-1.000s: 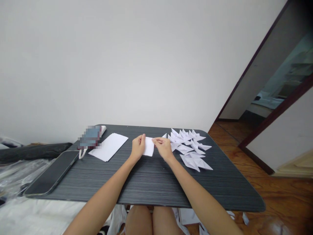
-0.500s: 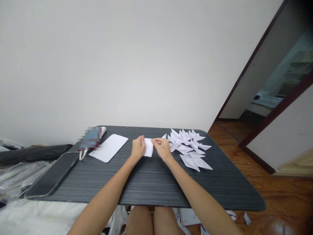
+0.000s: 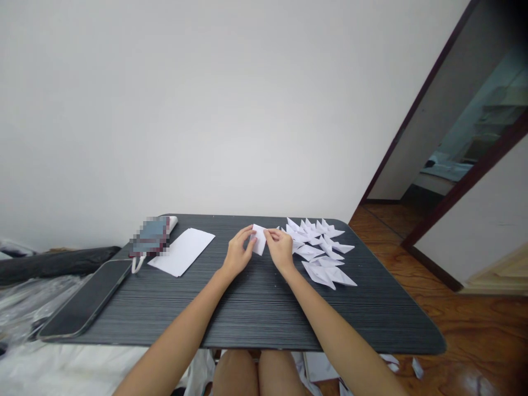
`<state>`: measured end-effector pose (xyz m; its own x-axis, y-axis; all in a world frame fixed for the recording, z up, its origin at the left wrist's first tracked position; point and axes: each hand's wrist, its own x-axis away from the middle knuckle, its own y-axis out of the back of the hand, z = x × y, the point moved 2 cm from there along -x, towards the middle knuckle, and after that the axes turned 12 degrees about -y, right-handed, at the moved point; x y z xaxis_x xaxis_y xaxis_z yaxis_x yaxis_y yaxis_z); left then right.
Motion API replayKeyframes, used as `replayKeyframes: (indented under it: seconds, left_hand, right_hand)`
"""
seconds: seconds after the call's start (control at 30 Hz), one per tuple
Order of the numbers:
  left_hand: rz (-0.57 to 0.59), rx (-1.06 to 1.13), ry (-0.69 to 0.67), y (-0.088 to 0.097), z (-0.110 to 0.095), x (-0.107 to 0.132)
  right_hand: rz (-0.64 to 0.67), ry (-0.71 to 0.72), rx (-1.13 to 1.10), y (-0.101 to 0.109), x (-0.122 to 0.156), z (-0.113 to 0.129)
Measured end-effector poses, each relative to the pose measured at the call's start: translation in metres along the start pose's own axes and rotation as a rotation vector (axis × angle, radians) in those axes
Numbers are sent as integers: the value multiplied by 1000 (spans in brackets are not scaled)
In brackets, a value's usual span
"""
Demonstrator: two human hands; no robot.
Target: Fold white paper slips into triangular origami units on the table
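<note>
A small folded piece of white paper (image 3: 259,242) is held between my two hands above the middle of the dark table. My left hand (image 3: 239,250) grips its left edge with thumb and fingers curved round it. On the other side, my right hand (image 3: 280,247) pinches the upper right edge between thumb and forefinger. Close beside my right hand lie several folded paper boats (image 3: 325,272), bunched together on the right of the table. A stack of white paper sheets (image 3: 183,252) rests to the left of my left hand.
The dark wood-grain table (image 3: 256,324) stands against a white wall. At its left are a phone (image 3: 88,300) and a blurred-out item (image 3: 150,236) with a white loop. Paper scraps (image 3: 417,367) lie on the floor at the right, near a doorway.
The folded paper has shifted slightly right and turned, its upper edge now tilted. My left hand's fingers have loosened from a fist into a wider curve on the paper.
</note>
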<state>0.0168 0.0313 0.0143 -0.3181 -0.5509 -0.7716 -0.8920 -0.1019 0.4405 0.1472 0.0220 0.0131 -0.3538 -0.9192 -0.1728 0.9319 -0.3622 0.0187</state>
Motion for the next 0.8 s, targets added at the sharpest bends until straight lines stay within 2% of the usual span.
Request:
replayKeyframes:
  seconds: [0.17, 0.3, 0.4, 0.5, 0.67, 0.8]
  left_hand:
    - [-31, 218, 116, -6, 2, 3]
    - [-115, 221, 182, -3, 7, 2]
    - [-193, 188, 245, 2, 11, 2]
    - [-207, 202, 304, 5, 12, 2]
    - [-215, 168, 358, 7, 16, 4]
    - [-254, 251, 450, 4, 22, 5]
  right_hand:
    - [124, 62, -66, -8, 6, 5]
    - [182, 67, -60, -10, 5, 5]
    - [169, 64, -5, -8, 4, 2]
    - [151, 97, 35, -7, 3, -2]
    - [122, 291, 155, -6, 5, 0]
    - [76, 402, 233, -4, 7, 6]
